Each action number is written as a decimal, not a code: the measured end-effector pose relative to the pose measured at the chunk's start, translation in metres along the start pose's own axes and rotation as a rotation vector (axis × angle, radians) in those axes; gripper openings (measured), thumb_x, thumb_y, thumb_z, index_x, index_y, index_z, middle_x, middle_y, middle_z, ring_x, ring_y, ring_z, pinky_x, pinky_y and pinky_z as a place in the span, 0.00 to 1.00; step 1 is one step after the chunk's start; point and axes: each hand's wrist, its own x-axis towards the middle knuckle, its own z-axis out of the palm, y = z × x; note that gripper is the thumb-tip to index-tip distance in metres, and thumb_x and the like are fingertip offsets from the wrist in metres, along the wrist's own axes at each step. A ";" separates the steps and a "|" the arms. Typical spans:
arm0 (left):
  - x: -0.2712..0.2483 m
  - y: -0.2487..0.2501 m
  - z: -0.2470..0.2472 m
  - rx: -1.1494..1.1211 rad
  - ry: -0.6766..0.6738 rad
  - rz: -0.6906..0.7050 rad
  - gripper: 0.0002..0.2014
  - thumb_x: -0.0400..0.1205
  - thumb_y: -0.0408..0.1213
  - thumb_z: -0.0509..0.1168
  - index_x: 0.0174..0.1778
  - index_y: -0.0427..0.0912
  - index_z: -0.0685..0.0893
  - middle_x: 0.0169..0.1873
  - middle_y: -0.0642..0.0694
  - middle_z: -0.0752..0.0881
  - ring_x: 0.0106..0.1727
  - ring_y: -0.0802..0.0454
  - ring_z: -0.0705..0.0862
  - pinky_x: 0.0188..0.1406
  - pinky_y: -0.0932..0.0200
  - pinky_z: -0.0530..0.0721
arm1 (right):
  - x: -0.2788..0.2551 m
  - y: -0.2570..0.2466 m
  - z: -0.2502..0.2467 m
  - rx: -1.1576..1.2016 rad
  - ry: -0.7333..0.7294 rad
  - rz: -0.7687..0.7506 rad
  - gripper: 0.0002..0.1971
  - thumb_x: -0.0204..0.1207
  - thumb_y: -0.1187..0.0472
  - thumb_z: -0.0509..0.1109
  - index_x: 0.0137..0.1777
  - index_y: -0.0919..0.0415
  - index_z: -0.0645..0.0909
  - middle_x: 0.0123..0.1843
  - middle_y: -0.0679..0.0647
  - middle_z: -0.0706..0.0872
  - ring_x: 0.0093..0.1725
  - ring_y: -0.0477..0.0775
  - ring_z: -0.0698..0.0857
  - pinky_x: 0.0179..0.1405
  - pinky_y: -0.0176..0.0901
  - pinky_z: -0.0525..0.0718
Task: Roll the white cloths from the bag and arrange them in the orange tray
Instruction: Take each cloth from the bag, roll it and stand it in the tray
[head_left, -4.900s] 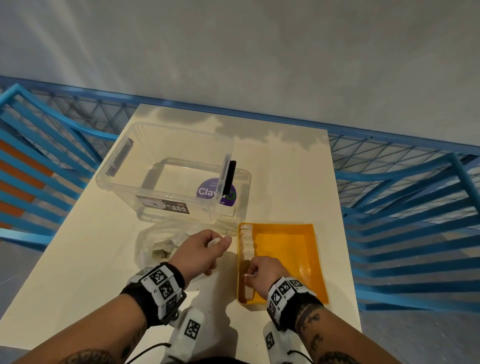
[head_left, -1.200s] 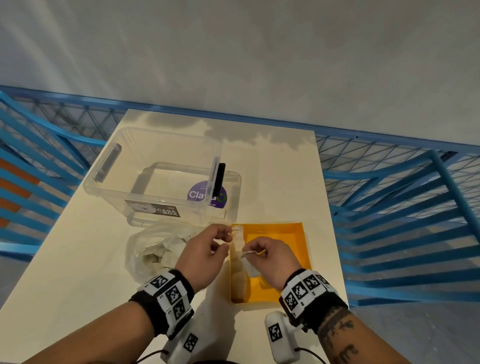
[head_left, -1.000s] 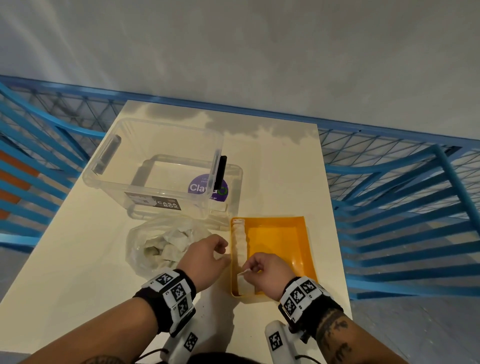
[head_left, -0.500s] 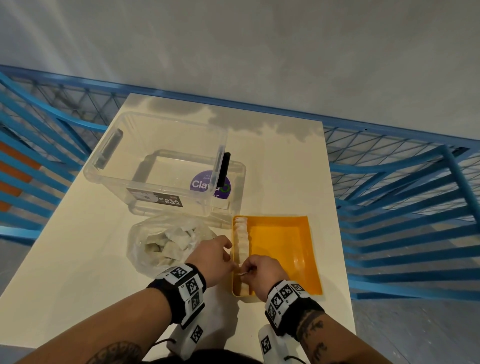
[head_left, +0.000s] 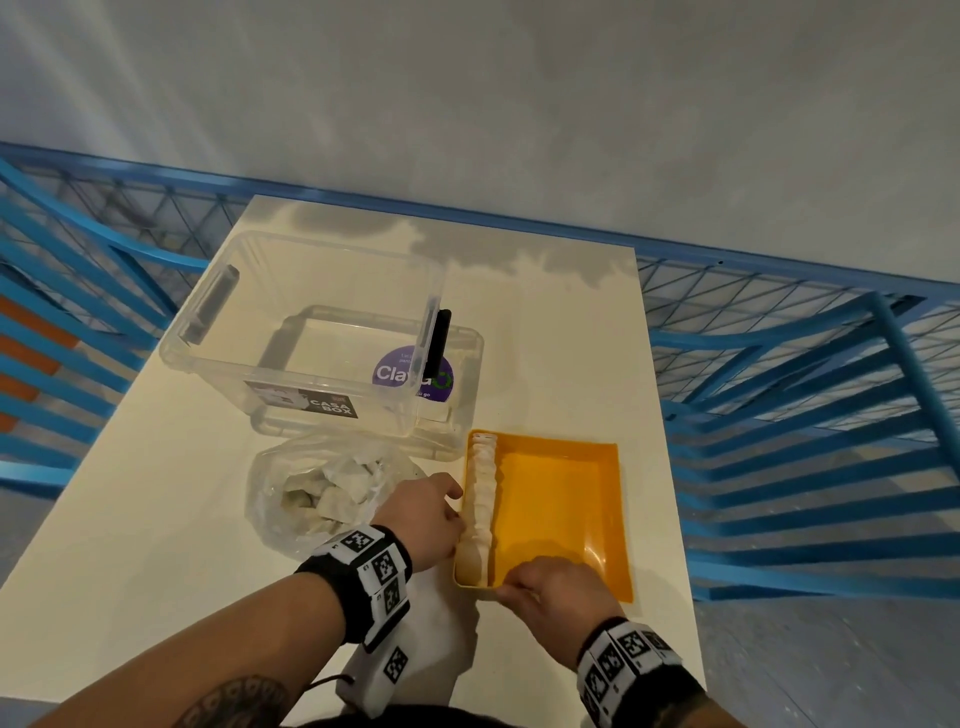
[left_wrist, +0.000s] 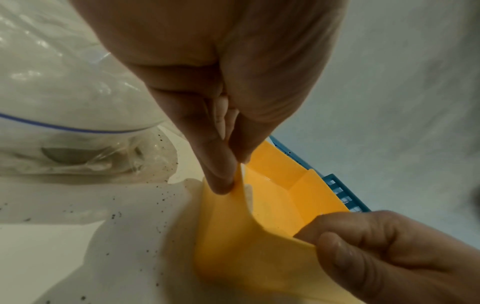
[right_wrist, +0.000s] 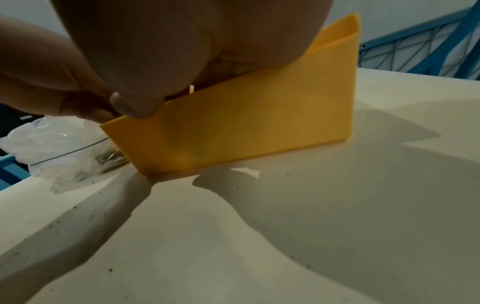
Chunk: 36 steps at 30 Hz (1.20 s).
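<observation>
While both hands (head_left: 421, 512) (head_left: 553, 590) pinch one orange tray (head_left: 566, 499), one cloth row (head_left: 480, 501) inside, one bag (head_left: 322, 488) beside.

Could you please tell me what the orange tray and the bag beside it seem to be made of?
The tray looks like thin, smooth moulded plastic: uniform colour, slight sheen, crisp thin rim. The bag looks like clear, soft plastic film: crinkled, glinting, with the cloths showing through.
</observation>
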 end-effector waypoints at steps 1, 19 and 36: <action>-0.002 0.001 0.000 0.007 0.006 -0.001 0.17 0.80 0.33 0.67 0.66 0.47 0.80 0.43 0.50 0.90 0.35 0.52 0.92 0.43 0.51 0.93 | 0.000 0.001 0.001 -0.025 0.004 -0.017 0.55 0.55 0.16 0.25 0.56 0.46 0.83 0.54 0.45 0.87 0.55 0.51 0.82 0.58 0.48 0.77; 0.000 -0.078 -0.086 0.134 0.312 -0.308 0.19 0.76 0.54 0.68 0.47 0.40 0.83 0.47 0.42 0.90 0.51 0.40 0.88 0.45 0.56 0.79 | 0.001 0.001 -0.002 -0.067 0.020 -0.012 0.56 0.53 0.15 0.25 0.57 0.42 0.84 0.54 0.44 0.87 0.57 0.50 0.81 0.57 0.48 0.78; -0.011 -0.054 -0.077 0.077 0.369 -0.137 0.12 0.81 0.44 0.68 0.33 0.46 0.77 0.32 0.46 0.81 0.40 0.42 0.82 0.39 0.56 0.73 | 0.001 0.001 -0.005 -0.057 -0.020 0.020 0.37 0.71 0.22 0.43 0.58 0.42 0.84 0.55 0.44 0.87 0.58 0.52 0.80 0.58 0.48 0.77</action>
